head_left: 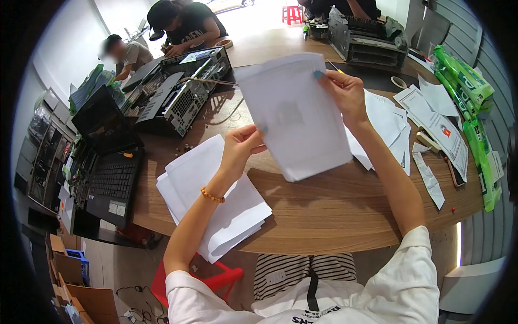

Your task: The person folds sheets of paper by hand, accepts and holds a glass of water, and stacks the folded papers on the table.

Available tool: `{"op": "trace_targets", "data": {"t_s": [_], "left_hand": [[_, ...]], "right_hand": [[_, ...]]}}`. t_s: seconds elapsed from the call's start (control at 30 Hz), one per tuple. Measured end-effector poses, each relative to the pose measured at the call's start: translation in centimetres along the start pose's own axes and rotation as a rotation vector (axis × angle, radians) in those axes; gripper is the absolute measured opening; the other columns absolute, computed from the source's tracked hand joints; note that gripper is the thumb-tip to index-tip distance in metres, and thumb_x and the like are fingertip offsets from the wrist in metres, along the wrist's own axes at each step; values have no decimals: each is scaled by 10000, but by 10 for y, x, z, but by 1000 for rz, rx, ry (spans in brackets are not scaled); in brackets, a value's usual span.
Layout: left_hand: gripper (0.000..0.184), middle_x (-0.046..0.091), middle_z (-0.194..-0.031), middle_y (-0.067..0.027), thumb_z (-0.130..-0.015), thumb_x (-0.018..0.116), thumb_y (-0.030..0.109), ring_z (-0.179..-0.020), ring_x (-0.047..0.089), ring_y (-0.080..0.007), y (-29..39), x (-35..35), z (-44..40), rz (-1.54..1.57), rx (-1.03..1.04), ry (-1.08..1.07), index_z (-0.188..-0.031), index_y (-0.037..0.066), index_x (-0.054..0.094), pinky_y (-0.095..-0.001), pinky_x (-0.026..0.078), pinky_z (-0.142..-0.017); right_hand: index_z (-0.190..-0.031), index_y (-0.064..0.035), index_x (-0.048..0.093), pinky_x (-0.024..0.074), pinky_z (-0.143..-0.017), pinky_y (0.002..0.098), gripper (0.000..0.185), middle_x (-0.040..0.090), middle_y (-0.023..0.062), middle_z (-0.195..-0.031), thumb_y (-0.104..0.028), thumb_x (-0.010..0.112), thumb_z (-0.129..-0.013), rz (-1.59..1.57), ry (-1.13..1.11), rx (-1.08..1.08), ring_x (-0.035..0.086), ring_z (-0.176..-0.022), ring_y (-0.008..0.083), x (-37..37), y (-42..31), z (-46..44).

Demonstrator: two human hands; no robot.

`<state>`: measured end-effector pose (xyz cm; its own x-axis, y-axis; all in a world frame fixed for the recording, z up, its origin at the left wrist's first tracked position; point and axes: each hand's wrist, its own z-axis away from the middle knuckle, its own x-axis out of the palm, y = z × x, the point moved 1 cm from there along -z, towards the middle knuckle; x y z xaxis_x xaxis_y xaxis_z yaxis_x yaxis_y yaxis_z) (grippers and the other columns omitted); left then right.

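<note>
Between my two hands a sheaf of white paper (297,119) is held up over the wooden table, tilted, with faint print showing through. My left hand (241,148) pinches its left edge between thumb and fingers; a beaded bracelet circles that wrist. At the upper right corner, my right hand (346,97) grips the same paper, thumb in front. Below my left forearm lies a stack of white sheets (237,216), slightly fanned, at the table's near edge. More loose papers (380,129) lie behind my right forearm, partly hidden by it.
An opened computer case (189,92) and a black laptop (110,178) stand left. At right are a printed certificate (437,127), a torn paper strip (428,175), a tape roll (398,82) and green packages (467,92). A disassembled machine (369,40) and other people are at the back.
</note>
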<state>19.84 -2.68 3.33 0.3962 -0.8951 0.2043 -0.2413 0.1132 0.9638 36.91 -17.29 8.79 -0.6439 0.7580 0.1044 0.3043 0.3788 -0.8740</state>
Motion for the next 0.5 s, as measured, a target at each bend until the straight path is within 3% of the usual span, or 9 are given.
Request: {"op": "trace_targets", "data": {"t_s": [0.07,0.3,0.5], "left_hand": [[261,608,-862,-105,-810,543,168,-745,603,-154,-2,0,2,-86,-60,-84,-975,-31,567,-280,495,-718],[246,609,-856,-93,-799,558,157,-753,592,-133,-4,2,2,-77,-17,-4,-957,-30,578,-273,489,-722],[224,603,-867,-109,-809,533,115,-750,593,-138,0,5,1,-121,-28,-97,-957,-51,568,-260,494,-713]], "right_hand": [[-902,-7,622,420,-520,161,204,614,25,-713,-159,607,-766,20,24,-24,526,-593,36,-2,1,-1],[-892,-21,631,400,-507,161,207,606,7,-691,-173,625,-751,46,148,-93,509,-581,34,-2,0,-2],[-887,-26,634,391,-516,163,209,603,6,-698,-164,647,-730,2,245,-81,498,-586,29,-3,-7,-2]]}}
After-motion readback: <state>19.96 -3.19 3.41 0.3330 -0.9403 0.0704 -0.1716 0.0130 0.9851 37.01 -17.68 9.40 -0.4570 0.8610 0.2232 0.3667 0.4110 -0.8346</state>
